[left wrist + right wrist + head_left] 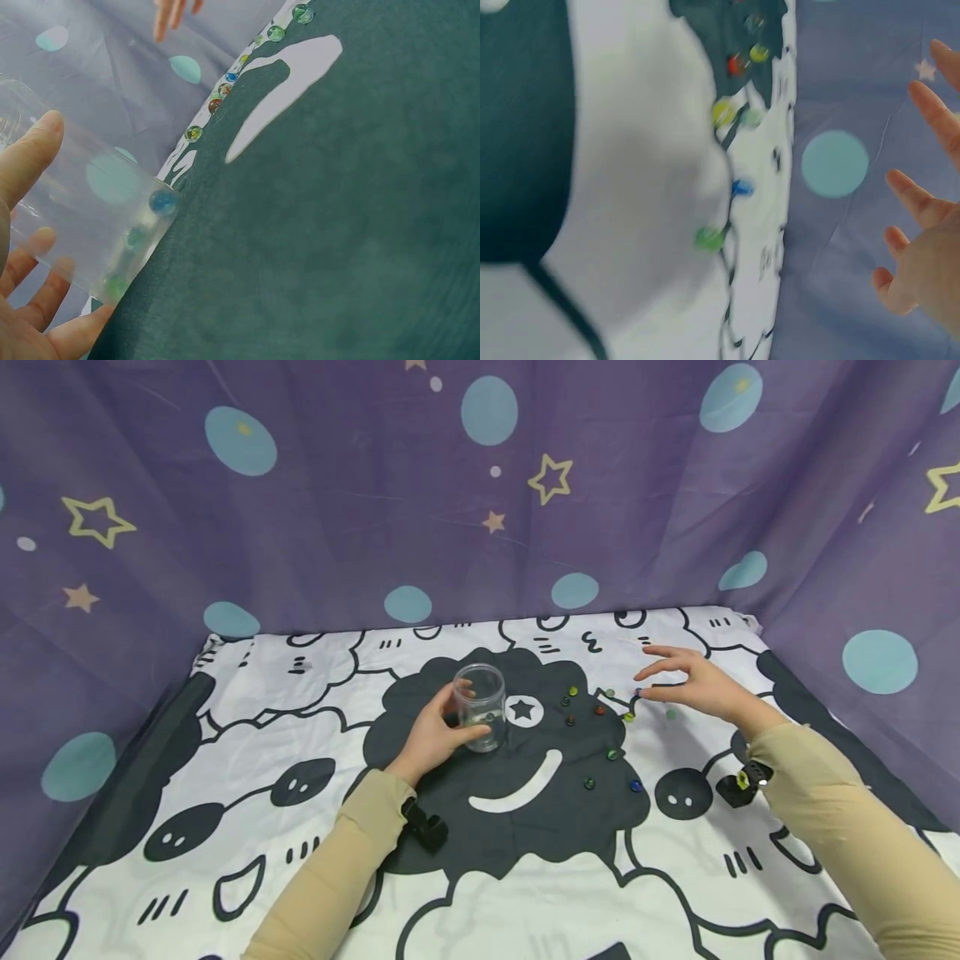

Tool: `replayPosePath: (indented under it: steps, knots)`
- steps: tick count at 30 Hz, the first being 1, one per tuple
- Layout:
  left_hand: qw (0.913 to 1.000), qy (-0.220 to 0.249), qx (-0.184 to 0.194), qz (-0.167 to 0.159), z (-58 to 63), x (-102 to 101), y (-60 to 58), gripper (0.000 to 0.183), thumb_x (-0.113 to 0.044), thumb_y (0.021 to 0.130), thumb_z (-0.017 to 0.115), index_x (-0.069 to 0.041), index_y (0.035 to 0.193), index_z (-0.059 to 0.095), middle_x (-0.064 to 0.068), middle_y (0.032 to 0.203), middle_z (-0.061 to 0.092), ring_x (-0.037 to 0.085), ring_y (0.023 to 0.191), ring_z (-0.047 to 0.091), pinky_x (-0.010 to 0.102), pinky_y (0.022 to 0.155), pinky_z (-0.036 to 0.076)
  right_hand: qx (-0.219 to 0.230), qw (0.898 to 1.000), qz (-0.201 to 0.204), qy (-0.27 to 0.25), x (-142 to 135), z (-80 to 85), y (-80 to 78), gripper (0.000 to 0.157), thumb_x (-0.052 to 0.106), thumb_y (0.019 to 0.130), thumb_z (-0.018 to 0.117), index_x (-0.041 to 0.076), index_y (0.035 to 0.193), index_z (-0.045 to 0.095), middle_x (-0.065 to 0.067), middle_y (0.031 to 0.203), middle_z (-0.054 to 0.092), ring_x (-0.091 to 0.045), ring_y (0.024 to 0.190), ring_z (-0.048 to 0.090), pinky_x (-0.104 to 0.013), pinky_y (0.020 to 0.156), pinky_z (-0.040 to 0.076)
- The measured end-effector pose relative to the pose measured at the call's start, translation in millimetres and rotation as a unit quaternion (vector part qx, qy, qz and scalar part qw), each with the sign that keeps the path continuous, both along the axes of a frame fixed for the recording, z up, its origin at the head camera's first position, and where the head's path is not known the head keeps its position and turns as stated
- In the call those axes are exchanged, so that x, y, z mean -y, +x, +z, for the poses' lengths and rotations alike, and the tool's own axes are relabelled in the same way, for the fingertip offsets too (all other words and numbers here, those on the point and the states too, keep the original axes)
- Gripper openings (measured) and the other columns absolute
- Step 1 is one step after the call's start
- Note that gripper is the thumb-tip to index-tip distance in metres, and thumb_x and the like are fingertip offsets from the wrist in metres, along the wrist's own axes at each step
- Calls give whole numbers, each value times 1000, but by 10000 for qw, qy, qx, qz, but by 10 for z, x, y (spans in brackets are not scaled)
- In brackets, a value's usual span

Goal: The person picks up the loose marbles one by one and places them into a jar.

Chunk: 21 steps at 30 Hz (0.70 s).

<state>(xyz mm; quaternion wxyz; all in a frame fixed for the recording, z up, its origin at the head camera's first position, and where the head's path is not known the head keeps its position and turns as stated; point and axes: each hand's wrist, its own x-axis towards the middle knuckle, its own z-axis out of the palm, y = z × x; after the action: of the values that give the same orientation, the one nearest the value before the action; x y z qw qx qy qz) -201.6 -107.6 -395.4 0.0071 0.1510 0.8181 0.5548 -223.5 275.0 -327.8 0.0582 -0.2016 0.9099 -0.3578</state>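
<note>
My left hand (pixel 442 722) grips a clear jar (pixel 489 693) that stands upright on the dark cloud print. Thumb and fingers wrap its sides. In the left wrist view, a blue marble (pixel 162 202) and green marbles (pixel 136 236) lie at the jar's bottom. Over the right part of the cloth hovers my right hand (pixel 701 685), fingers spread and holding nothing. Its thumb tip overlaps a blue marble (pixel 638 692) in the head view. A pale green marble (pixel 671 715) lies below that hand, and the right wrist view shows this blue marble (pixel 742 187) apart from the fingers.
Several loose marbles lie between the jar and my right hand, among them a red one (pixel 600 710), a yellow one (pixel 628 717) and a dark blue one (pixel 636 786). A printed cloth (pixel 247 743) covers the table. Behind it hangs a purple curtain (pixel 337 527).
</note>
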Motion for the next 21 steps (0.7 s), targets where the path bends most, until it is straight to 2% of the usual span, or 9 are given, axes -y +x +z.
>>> replayPosePath:
  steps: [2,4,7,14,21]
  knots:
    - [10000,37,5,15,-90,18,-56,70,-14,79,78,-9,139,42,18,134,50,34,125,48,48,104,43,61,9999,-107,60,-71,-43,-2,31,19,86,71,1,111,68,-25,147,33,-47,138,23,-68,107,24]
    - [10000,57,-31,13,-112,24,-64,70,-16,79,78,-9,139,42,16,133,51,33,124,49,47,103,44,104,9997,-204,126,-136,-93,-5,33,19,86,70,-1,111,67,-27,147,33,-48,137,24,-68,106,24]
    - [9999,70,-72,24,-123,31,-65,71,-18,78,79,-9,138,43,14,131,52,31,123,50,47,103,44,201,9988,-380,235,-215,-180,-8,36,22,85,70,-2,112,67,-28,146,34,-49,136,26,-66,107,25]
    - [9998,-63,-111,120,-117,28,-55,70,-18,78,79,-10,138,44,11,129,54,31,122,50,45,104,44,684,9935,-774,486,-361,-425,-47,44,31,84,71,1,115,65,-27,148,32,-49,138,19,-65,111,19]
    - [9999,-52,-138,54,-117,33,-62,70,-17,79,79,-10,138,43,12,131,52,32,124,50,45,104,44,766,9892,-1035,704,-459,-638,-106,44,31,81,73,-1,111,67,-32,144,33,-54,134,23,-66,109,20]
